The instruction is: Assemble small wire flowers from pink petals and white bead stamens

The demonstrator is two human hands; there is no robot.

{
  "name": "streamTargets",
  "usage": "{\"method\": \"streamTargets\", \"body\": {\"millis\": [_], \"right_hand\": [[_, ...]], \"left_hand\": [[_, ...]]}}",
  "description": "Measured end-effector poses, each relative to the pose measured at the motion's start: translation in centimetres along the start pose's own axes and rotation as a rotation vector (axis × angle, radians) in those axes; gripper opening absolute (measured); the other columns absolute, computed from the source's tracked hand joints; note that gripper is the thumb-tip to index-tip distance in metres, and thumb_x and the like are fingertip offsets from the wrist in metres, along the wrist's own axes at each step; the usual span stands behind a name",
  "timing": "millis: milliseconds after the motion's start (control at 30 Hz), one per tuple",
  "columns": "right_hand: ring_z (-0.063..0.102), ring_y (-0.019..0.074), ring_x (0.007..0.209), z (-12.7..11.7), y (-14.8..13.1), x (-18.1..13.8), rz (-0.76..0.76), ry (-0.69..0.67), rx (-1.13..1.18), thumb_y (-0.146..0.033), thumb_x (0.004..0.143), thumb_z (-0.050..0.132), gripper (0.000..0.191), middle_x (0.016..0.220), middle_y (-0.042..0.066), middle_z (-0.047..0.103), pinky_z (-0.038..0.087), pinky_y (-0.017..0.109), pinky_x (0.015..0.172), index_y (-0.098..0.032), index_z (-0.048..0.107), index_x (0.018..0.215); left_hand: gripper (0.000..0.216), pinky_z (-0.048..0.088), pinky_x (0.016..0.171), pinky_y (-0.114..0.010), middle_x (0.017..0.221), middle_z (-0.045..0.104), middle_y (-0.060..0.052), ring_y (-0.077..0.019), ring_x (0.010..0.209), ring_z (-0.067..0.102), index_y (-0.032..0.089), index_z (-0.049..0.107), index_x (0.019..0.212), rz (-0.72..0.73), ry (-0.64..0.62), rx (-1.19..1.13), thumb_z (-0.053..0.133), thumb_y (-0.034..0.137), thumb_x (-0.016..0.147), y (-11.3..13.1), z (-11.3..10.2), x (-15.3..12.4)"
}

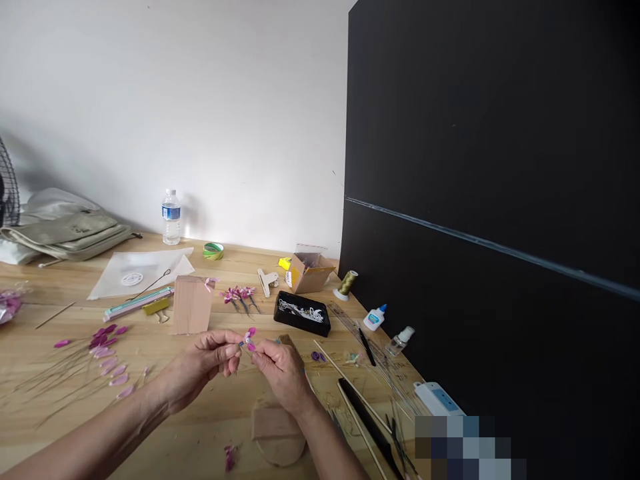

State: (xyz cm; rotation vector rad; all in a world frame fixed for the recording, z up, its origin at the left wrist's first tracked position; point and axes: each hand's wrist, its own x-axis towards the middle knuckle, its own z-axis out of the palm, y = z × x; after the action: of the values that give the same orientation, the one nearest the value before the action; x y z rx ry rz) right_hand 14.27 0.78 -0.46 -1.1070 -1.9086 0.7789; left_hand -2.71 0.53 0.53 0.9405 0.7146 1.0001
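A small pink and magenta flower (249, 339) is held up between my two hands over the middle of the table. The fingertips of my left hand (213, 357) pinch it near its base, where a bit of blue shows. My right hand (283, 370) is closed at the flower's other side, thumb and forefinger pressed together at its petals. Whether the right fingers grip a petal or a fine thread is too small to tell. Just below the right hand lies a round wooden piece (280, 453). A wooden block (193, 307) stands behind the left hand.
Wired petals (107, 363) lie at left, finished-looking flowers (239, 297) behind the hands. A black tray (301, 313), carton (309, 270), thread spool (346, 285), glue bottle (375, 318) and spray bottle (400, 341) stand at right, before a black panel (490, 167). A water bottle (171, 220) is at the wall.
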Motion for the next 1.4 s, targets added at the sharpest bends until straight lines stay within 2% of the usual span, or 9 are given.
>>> {"method": "streamTargets", "body": {"millis": [467,733,833,900,967,1100,1233,1333,1400], "right_hand": [[0.029,0.0084,0.049,-0.4,-0.7,0.5,0.022,0.044,-0.001,-0.029,0.079,0.044,0.028,0.050,-0.006,0.030,0.023,0.021,0.048,-0.018,0.041,0.054],[0.037,0.0097,0.052,-1.4,0.0,0.4,0.047,0.083,0.002,-0.028,0.081,0.044,0.026,0.052,-0.005,0.037,0.030,0.021,0.051,-0.017,0.051,0.059],[0.049,0.0141,0.070,-2.6,-0.5,0.7,0.003,0.133,-0.056,-0.024,0.080,0.045,0.017,0.075,0.002,0.055,0.037,0.023,0.061,-0.017,0.060,0.075],[0.051,0.0177,0.085,-3.2,-1.4,0.7,-0.018,0.240,-0.115,-0.021,0.078,0.047,0.016,0.094,0.007,0.057,0.039,0.026,0.069,-0.018,0.061,0.087],[0.052,0.0179,0.084,-3.5,-2.6,0.6,-0.003,0.286,-0.112,-0.023,0.079,0.047,0.015,0.090,0.007,0.058,0.040,0.027,0.069,-0.018,0.060,0.083],[0.051,0.0127,0.063,-2.8,-4.7,0.5,0.117,0.065,0.085,-0.036,0.081,0.047,0.024,0.068,0.001,0.058,0.038,0.023,0.056,-0.017,0.060,0.073],[0.052,0.0122,0.064,-2.0,-5.3,0.9,0.207,-0.110,0.277,-0.037,0.079,0.051,0.026,0.065,0.000,0.059,0.038,0.023,0.060,-0.016,0.062,0.070],[0.051,0.0113,0.062,-2.0,-5.1,1.3,0.238,-0.176,0.343,-0.029,0.077,0.053,0.020,0.062,-0.001,0.059,0.038,0.023,0.060,-0.015,0.063,0.068],[0.050,0.0110,0.060,-2.0,-4.9,1.4,0.257,-0.165,0.315,-0.026,0.075,0.054,0.016,0.061,-0.002,0.059,0.038,0.023,0.059,-0.015,0.064,0.068]], "left_hand": [[0.013,0.038,0.052,-0.019,0.054,0.062,0.001,-0.0089,0.052,0.052,0.016,0.066,0.071,0.048,0.017,0.055,0.068,0.028,0.068,0.6,0.5,-0.9],[0.015,0.040,0.053,-0.021,0.053,0.064,0.000,-0.0100,0.052,0.053,0.016,0.065,0.069,0.148,0.065,0.145,0.067,0.031,0.069,0.6,0.3,-0.7],[0.016,0.041,0.053,-0.022,0.054,0.064,0.000,-0.0112,0.052,0.053,0.016,0.065,0.069,0.181,0.074,0.176,0.067,0.031,0.069,0.5,0.1,-0.6],[0.015,0.041,0.054,-0.023,0.055,0.064,0.000,-0.0118,0.053,0.053,0.017,0.065,0.069,0.207,0.077,0.216,0.065,0.031,0.070,0.4,-0.2,-0.7],[0.013,0.042,0.055,-0.023,0.057,0.064,0.000,-0.0123,0.055,0.054,0.018,0.066,0.071,0.242,0.074,0.274,0.064,0.031,0.072,0.4,-0.3,-0.7],[0.011,0.044,0.056,-0.024,0.060,0.063,-0.001,-0.0137,0.057,0.056,0.019,0.067,0.072,0.324,0.073,0.398,0.061,0.029,0.073,0.5,-0.3,-0.9],[0.011,0.045,0.055,-0.024,0.060,0.062,-0.001,-0.0137,0.056,0.055,0.020,0.068,0.071,0.359,0.076,0.468,0.060,0.028,0.074,0.5,-0.4,-0.8],[0.012,0.045,0.057,-0.024,0.062,0.062,-0.001,-0.0137,0.058,0.056,0.020,0.067,0.071,0.352,0.064,0.490,0.059,0.027,0.076,0.3,-0.7,-0.7],[0.012,0.045,0.057,-0.024,0.061,0.062,-0.001,-0.0136,0.058,0.056,0.020,0.067,0.071,0.342,0.056,0.498,0.058,0.027,0.076,0.2,-0.7,-0.7]]}}
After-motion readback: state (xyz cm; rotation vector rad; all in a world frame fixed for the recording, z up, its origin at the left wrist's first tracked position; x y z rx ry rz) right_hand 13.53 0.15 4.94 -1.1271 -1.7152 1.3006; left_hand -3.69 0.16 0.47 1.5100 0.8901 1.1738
